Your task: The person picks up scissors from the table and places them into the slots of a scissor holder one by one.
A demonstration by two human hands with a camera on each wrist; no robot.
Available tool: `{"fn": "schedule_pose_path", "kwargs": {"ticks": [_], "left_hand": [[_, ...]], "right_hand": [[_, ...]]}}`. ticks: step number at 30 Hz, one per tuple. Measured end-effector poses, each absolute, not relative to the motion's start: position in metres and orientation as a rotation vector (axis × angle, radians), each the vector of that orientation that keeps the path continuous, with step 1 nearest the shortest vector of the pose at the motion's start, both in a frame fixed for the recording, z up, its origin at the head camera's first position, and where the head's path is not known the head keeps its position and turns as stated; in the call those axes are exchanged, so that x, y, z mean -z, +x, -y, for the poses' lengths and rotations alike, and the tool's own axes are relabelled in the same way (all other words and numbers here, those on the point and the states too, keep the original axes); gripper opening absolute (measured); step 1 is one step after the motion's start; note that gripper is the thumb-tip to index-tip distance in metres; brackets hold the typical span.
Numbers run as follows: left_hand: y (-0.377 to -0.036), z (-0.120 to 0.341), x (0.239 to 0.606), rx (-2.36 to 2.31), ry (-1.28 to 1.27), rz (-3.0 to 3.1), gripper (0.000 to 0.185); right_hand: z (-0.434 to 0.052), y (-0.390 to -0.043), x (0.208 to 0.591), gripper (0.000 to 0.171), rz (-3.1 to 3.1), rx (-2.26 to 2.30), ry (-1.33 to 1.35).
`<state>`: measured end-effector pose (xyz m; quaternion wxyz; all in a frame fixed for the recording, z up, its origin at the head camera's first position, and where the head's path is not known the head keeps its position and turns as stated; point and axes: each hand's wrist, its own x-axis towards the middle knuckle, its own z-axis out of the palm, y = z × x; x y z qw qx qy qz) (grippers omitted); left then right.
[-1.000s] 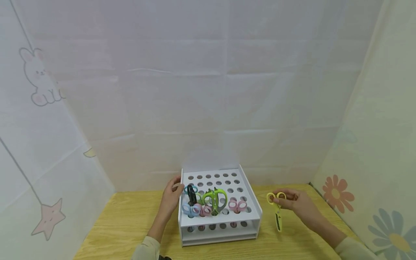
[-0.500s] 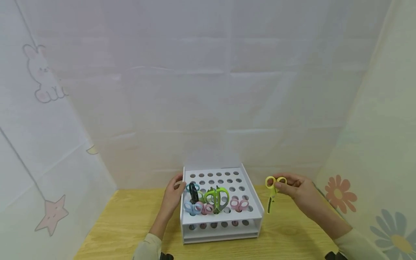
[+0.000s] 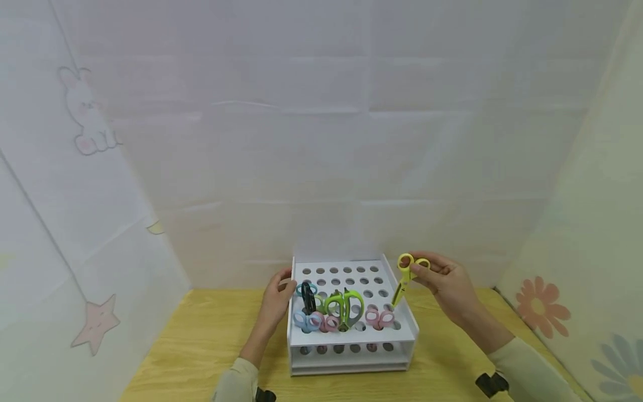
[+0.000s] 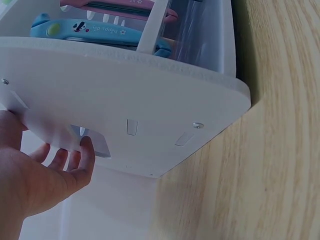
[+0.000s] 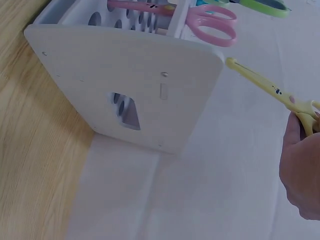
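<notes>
While the head view shows our right hand (image 3: 444,282) pinching the yellow scissors (image 3: 404,276) by the finger rings above the right edge of the white rack (image 3: 404,329), the right wrist view shows what that view hides: the outer right wall of the rack, with a cut-out in it, and the closed blades ending just beside its top corner, not touching it. The scissors run steeply, rings up and far, tip down and left toward the holes in the rack's right column. Our left hand (image 3: 278,296) lies against the rack's left wall; only the left wrist view shows its fingers (image 4: 65,160) loosely spread and resting on that wall by a cut-out. Several scissors (image 3: 344,306) stand in the rack's near holes, handles up. The rack sits on a wooden table (image 3: 201,340).
</notes>
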<state>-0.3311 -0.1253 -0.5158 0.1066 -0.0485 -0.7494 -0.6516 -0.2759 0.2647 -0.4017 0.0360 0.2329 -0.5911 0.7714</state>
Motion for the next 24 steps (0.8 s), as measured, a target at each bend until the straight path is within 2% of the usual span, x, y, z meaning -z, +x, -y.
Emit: {"fn": "schedule_pose_path", "kwargs": {"ticks": [5, 10, 18, 24], "left_hand": [[-0.334, 0.121, 0.515, 1.901, -0.169, 2.2, 0.051], [-0.335, 0.119, 0.514, 1.887, -0.198, 2.211, 0.047], [-0.333, 0.121, 0.514, 1.899, -0.182, 2.2, 0.046], [-0.331, 0.123, 0.514, 1.892, -0.149, 2.209, 0.046]], "right_hand": [[-0.26, -0.286, 0.411, 0.032, 1.824, -2.361, 0.622], [-0.254, -0.296, 0.423, 0.034, 1.876, -2.369, 0.513], [-0.24, -0.315, 0.44, 0.038, 1.975, -2.331, 0.518], [-0.236, -0.316, 0.447, 0.041, 2.172, -2.109, 0.475]]}}
